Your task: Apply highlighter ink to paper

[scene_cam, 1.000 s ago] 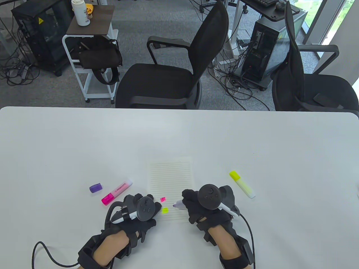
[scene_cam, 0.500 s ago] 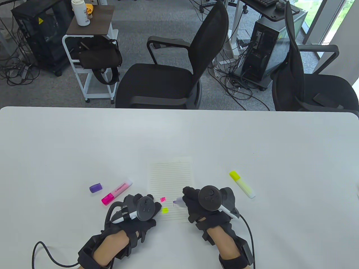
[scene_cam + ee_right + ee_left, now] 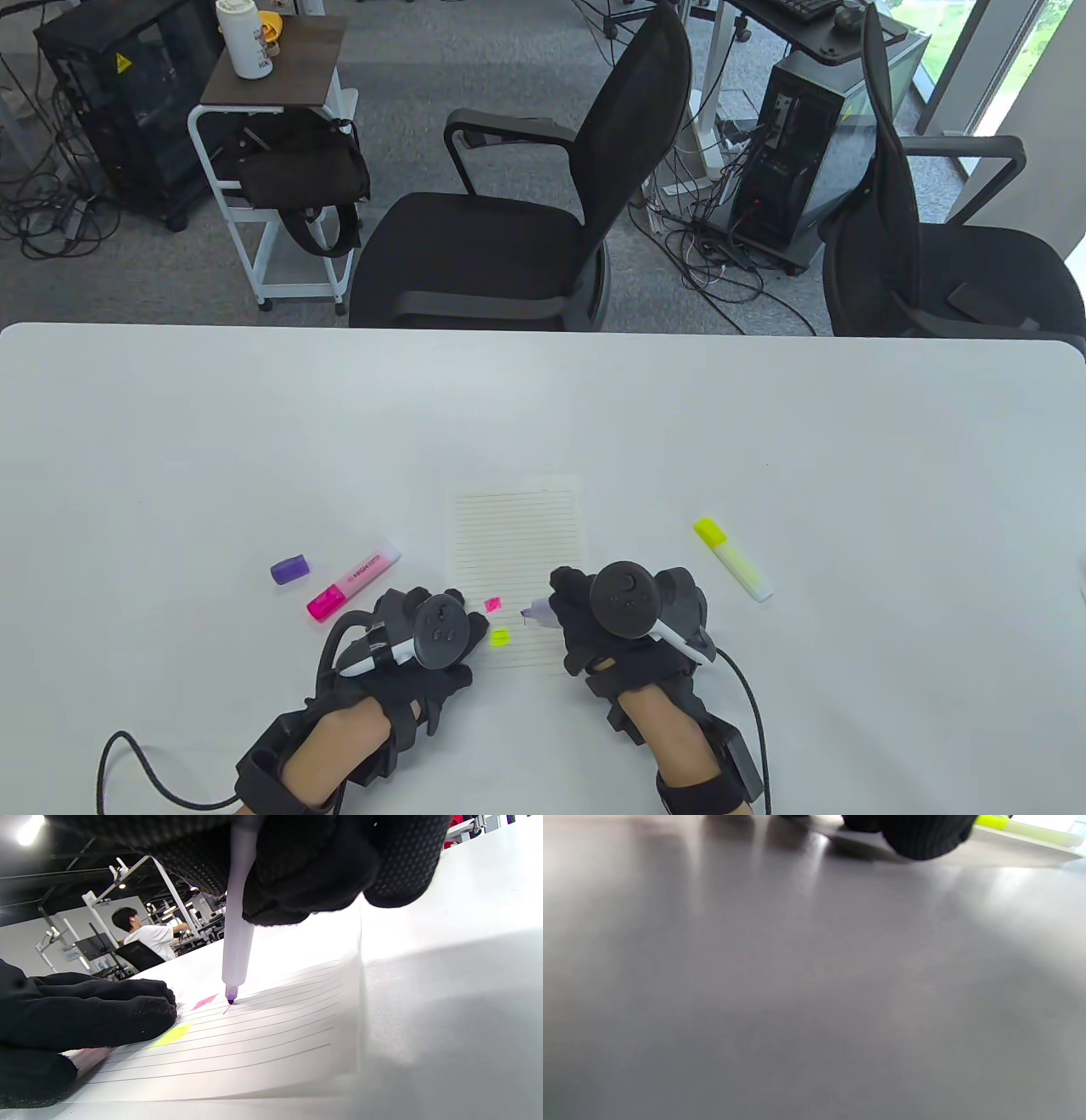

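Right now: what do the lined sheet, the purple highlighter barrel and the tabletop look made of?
Lined sheet: thin matte paper, printed rules, edge lying flat. Purple highlighter: smooth, pale, slightly translucent barrel, likely plastic, in the right hand. Tabletop: white, smooth, with soft reflections; probably laminate, not certain.

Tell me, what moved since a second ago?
The right hand slid a little to the left, gripping the purple highlighter, tip on the paper. A short purple mark has appeared there. The left hand, pink highlighter, yellow highlighter and purple cap stayed put.
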